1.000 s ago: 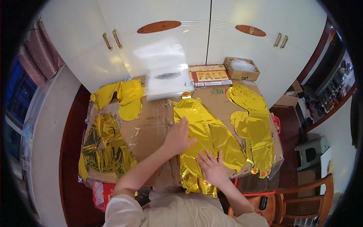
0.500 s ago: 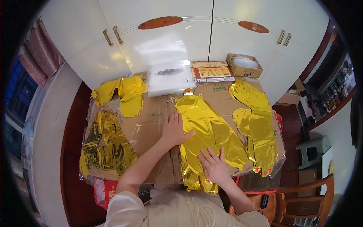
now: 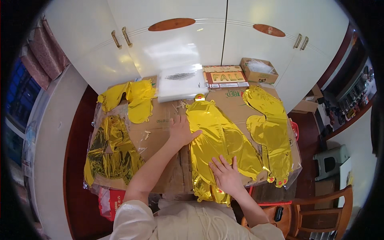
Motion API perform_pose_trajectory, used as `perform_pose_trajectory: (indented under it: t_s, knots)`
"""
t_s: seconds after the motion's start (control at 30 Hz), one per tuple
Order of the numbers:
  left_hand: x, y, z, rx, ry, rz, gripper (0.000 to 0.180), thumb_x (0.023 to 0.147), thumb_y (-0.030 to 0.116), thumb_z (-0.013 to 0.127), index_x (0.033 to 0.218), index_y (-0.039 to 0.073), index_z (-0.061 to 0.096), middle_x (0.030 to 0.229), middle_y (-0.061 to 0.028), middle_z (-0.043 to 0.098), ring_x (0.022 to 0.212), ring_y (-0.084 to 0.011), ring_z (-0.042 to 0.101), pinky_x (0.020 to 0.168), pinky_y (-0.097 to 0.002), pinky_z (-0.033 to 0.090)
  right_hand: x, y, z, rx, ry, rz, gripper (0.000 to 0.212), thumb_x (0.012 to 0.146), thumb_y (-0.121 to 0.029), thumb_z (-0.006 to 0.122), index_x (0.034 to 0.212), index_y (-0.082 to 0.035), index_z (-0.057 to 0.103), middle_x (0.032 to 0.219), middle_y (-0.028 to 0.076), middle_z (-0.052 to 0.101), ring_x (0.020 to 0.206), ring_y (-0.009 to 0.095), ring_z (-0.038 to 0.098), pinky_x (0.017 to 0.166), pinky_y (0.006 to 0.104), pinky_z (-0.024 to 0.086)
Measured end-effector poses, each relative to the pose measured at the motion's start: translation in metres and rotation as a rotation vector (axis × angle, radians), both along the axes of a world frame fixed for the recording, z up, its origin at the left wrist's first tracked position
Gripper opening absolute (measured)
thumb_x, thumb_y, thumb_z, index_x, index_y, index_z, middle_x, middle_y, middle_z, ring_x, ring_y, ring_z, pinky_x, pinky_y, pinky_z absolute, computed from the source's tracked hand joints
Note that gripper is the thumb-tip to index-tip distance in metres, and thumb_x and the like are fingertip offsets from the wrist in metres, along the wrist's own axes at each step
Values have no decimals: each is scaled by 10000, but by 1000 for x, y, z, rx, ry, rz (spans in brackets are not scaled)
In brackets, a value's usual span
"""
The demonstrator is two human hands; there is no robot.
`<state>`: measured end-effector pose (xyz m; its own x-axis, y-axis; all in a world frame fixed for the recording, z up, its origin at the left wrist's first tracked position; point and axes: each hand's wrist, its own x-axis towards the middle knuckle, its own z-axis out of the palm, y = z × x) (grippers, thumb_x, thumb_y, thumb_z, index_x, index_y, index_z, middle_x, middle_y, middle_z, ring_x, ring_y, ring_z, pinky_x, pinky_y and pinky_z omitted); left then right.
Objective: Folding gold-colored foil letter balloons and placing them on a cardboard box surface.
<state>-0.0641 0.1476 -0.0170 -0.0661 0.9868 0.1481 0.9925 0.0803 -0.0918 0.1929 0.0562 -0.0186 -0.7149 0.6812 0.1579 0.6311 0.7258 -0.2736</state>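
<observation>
I spread my left fingers (image 3: 185, 121) along the left edge of the middle foil (image 3: 214, 138), right fingers (image 3: 218, 164) flat on it, gripping nothing, likely smoothing, which next calls for light pressure.

I record a white cabinet (image 3: 180, 48) across the back, fitted with metal handles (image 3: 127, 37) and brown oval plates (image 3: 172, 24). Before it I find a stack of clear plastic bags (image 3: 180, 90); just right of that, a flat orange-brown package (image 3: 226, 77); then an open cardboard box (image 3: 259, 77) containing clear plastic (image 3: 258, 67). At far left I note a pink curtain (image 3: 50, 56) beside a window (image 3: 19, 90). At lower left I observe a red-and-white bag (image 3: 115, 203). On the right I log a grey stool (image 3: 334, 158) and a wooden chair (image 3: 286, 225) bearing a small black object (image 3: 279, 213), kind unclear.
</observation>
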Motion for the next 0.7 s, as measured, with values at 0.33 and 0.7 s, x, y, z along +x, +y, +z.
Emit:
perform_pose_trajectory:
  t_s: [0.33, 0.7]
  knots:
    - [4, -17, -17, 38, -165, -173, 780, 847, 539, 498, 1346, -45, 356, 1410, -184, 371, 1301, -282, 340, 1034, -519, 265, 1, 0, 1, -2, -7, 7, 460, 827, -156, 551, 1286, -138, 518, 1373, 51, 464, 1311, 267, 378, 1062, 645, 166]
    - [-9, -2, -6, -42, -92, -99, 873, 821, 617, 477, 1343, -72, 358, 1338, -193, 427, 1230, -267, 389, 990, -485, 293, 2, 0, 0, 1, -11, 17, 465, 838, -177, 539, 1299, -121, 507, 1374, 64, 463, 1316, 273, 372, 1058, 657, 158]
